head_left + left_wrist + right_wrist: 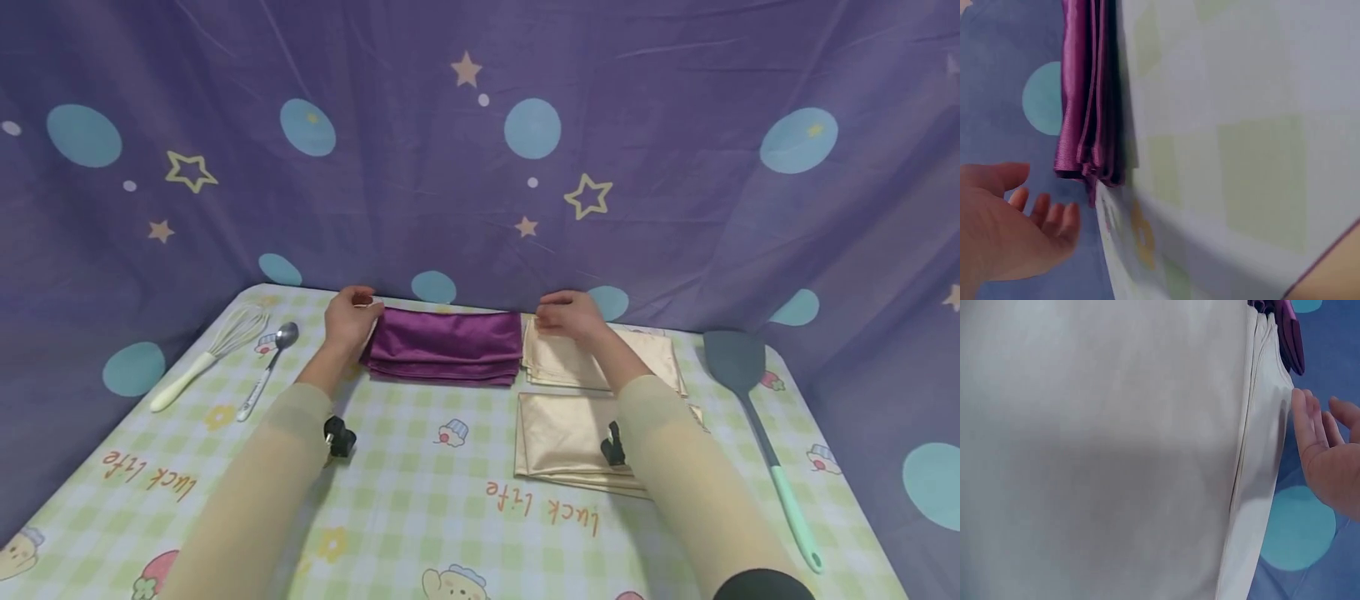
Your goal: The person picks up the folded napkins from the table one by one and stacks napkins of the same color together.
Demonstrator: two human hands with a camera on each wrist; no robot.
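Observation:
A folded purple satin cloth lies at the back middle of the table. By its left end is my left hand; in the left wrist view its loosely bent fingers are apart from the purple folds. My right hand is over the left part of a folded cream satin cloth, just right of the purple one. Its fingers are fairly straight beside the cloth's edge in the right wrist view, gripping nothing; whether the tips touch it I cannot tell. Another folded cream cloth lies nearer, partly behind my right sleeve.
A whisk and a spoon lie on the left. On the right is a grey spatula with a mint handle. A checked tablecloth covers the table, and a purple curtain hangs right behind its back edge.

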